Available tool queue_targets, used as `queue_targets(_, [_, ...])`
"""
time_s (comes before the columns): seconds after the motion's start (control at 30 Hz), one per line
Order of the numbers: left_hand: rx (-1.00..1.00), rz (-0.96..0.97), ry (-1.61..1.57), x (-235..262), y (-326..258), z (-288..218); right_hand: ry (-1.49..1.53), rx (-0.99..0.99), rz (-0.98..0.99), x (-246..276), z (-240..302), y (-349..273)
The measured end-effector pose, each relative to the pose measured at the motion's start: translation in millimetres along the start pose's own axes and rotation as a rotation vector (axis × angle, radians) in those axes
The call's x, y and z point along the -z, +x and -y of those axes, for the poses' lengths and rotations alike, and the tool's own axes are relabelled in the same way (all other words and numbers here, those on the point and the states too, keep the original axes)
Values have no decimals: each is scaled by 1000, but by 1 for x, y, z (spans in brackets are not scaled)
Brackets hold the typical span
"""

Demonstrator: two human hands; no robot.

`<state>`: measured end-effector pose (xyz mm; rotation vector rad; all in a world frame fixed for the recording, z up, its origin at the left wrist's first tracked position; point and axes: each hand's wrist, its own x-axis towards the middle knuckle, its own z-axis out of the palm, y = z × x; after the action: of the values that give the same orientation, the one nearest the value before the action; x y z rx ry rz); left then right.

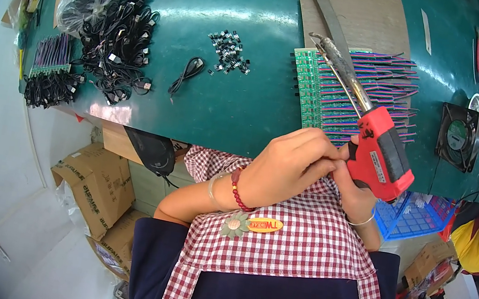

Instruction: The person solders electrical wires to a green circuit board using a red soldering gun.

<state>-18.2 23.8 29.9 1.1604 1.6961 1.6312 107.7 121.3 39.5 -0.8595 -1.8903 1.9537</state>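
Right now the right hand [357,196] is clenched around the grip of a red and grey plastic glue gun [380,153], while the left hand [287,166] curls closed over its rear end, seemingly feeding or adjusting it. The gun sits at the near edge of the green table [222,103], long axis diagonal, its metal nozzle pointing up-left over the green circuit-board strip with pink and blue wires [356,86]. Next would likely call for a steady aim at the board.

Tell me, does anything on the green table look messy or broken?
Nothing looks broken. A few things are loose: small black parts lie scattered, and black cables sit in a tangled heap. The red glue gun has crusty old glue on its nozzle.
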Motion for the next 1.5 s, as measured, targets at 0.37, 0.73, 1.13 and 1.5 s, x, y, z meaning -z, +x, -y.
queue_targets(0.37, [147, 170, 221, 18, -2, -3, -143, 41, 144, 2, -8, 2])
queue_targets(0.73, [770, 128, -271, 46, 15, 65, 189, -72, -25, 57, -42, -28])
queue_targets(1.13, [819, 117, -267, 47, 24, 63, 92, -108, 8, 61, -60, -41])
queue_targets(1.5, [819, 168, -260, 50, 25, 67, 96, -74, 4, 61, -63, -41])
